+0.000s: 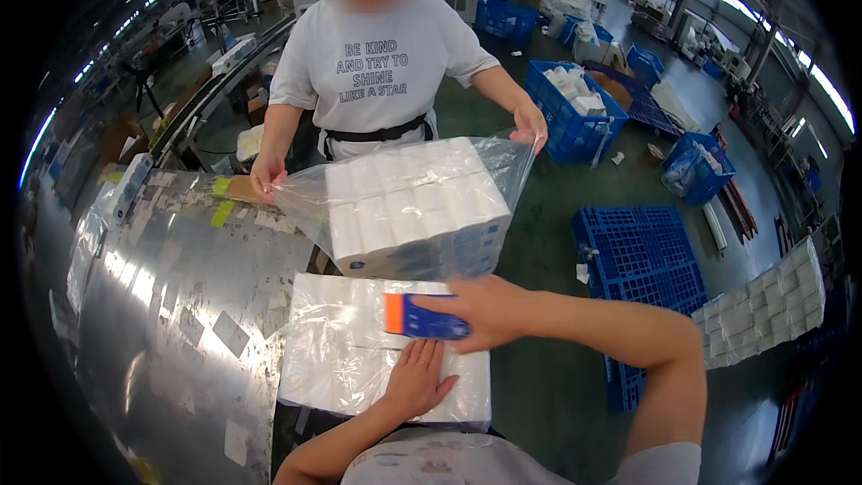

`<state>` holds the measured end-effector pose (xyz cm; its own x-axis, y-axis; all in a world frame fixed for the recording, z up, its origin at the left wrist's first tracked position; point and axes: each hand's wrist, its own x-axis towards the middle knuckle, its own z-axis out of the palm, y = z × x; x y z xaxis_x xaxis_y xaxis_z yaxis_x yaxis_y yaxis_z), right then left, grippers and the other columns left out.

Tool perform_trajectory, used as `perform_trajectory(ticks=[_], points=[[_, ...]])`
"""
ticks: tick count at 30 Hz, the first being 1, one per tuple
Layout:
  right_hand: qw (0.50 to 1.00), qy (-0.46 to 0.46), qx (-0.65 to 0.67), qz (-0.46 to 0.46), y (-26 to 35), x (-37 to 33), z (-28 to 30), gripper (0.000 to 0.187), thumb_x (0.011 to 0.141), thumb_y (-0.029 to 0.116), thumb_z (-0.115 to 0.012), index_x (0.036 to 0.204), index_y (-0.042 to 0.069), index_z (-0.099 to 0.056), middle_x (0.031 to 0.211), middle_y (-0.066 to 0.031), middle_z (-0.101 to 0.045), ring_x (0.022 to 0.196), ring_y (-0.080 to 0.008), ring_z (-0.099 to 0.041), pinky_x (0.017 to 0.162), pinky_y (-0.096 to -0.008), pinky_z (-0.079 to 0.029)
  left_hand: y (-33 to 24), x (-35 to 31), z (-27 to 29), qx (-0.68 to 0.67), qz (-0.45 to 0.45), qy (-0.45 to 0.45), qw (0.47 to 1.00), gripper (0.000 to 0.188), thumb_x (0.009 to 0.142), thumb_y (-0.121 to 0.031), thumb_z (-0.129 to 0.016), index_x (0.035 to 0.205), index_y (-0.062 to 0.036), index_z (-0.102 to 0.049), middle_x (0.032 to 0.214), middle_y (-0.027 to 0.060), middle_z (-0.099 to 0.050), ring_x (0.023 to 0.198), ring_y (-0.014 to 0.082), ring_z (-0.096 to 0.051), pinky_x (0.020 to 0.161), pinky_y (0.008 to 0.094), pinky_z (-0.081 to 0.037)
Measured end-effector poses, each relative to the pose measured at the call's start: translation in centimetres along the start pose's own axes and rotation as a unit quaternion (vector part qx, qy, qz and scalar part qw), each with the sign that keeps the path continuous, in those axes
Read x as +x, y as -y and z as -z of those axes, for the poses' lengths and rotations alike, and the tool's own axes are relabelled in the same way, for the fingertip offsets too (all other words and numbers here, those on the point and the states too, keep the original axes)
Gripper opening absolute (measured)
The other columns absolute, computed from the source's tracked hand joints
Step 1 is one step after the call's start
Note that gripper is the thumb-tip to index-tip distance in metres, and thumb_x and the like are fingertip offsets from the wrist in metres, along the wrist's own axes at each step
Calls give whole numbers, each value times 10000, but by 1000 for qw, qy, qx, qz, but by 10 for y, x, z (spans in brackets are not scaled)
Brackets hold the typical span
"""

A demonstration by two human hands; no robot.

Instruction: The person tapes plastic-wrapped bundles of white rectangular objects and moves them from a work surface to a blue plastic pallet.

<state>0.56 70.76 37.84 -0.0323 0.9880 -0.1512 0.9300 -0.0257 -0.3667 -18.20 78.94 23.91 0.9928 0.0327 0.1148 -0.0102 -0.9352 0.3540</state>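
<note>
A wrapped bundle of white tissue packs (pixel 332 355) lies in front of me under clear, wrinkled plastic film. My left hand (pixel 418 379) rests on its top with the fingers stretched out. Just above those fingers, my right hand (pixel 489 313) grips a flat blue tool with an orange end (pixel 422 316), held close over the film; its exact kind I cannot make out. Beyond my bundle, a co-worker holds the two sides of a clear plastic bag (pixel 310 198) around a second bundle of white tissue packs (pixel 409 184).
At left stretches a scuffed metal table (pixel 180 278). To the right lie a blue plastic pallet (pixel 642 256) and another wrapped bundle (pixel 763 310). Blue crates (pixel 575 130) with white packs stand farther back. The co-worker (pixel 377 63) faces me across the bundles.
</note>
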Motion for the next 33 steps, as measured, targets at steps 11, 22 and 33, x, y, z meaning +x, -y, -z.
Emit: perform_trajectory(ticks=[11, 22, 33], points=[[957, 74, -39, -279, -58, -141, -84, 664, 649, 382, -640, 1252, 158, -479, 850, -201, -593, 742, -331, -618, 674, -402, -509, -32, 70, 27, -23, -177, -43, 983, 373, 758, -249, -620, 1002, 27, -559, 1106, 176, -541, 1094, 288, -480, 893, 365, -384], [850, 254, -18, -460, -114, -145, -134, 577, 635, 457, -621, 1100, 116, -625, 1018, -162, -633, 949, -305, -608, 840, -378, -479, -59, 141, -56, 274, -159, 372, 873, 271, 828, -292, -511, 961, -145, -695, 999, 25, -659, 1046, 190, -566, 897, 423, -318], [903, -251, 185, -295, 35, -178, -52, 660, 618, 327, -717, 1205, 85, -540, 860, -173, -615, 760, -310, -621, 702, -364, -496, -30, 116, -17, -697, 202, 235, 647, 514, 890, -489, -451, 1096, -31, -560, 1031, 74, -614, 933, 191, -593, 812, 340, -458]])
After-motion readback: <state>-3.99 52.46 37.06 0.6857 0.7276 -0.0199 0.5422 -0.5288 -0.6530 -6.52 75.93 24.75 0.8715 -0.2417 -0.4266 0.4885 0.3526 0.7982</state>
